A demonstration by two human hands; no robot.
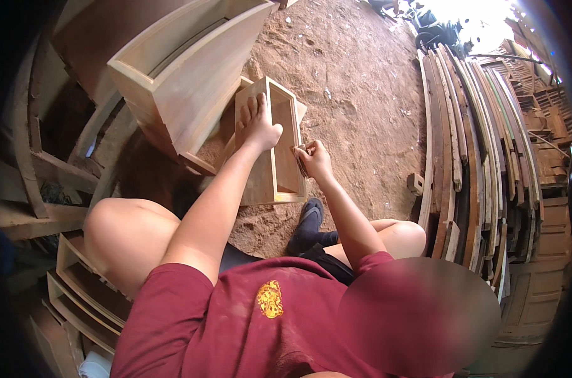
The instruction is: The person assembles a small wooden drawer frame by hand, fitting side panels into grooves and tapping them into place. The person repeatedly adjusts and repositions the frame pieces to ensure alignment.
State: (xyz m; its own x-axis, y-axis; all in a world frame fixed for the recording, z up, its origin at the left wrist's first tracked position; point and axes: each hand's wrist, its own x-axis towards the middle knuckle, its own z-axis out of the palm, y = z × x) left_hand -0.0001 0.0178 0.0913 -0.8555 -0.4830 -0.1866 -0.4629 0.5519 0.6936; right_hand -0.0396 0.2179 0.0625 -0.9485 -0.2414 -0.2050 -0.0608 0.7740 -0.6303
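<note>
A shallow wooden drawer box [257,184] stands on its side in front of me, its open face turned right. My left hand [259,128] holds it from above, fingers spread along the outer panel and the thumb over the near rim. At the right-hand rim my right hand [316,161] pinches a small brown folded piece, probably sandpaper [302,165], against the edge. The fingers partly hide that piece.
A larger pale wooden box [204,85] stands just beyond the drawer on the left. Wooden frames [46,170] crowd the left side, with more drawers [78,286] near my knee. Long planks [469,145] are stacked at right. Sandy ground [355,94] lies between.
</note>
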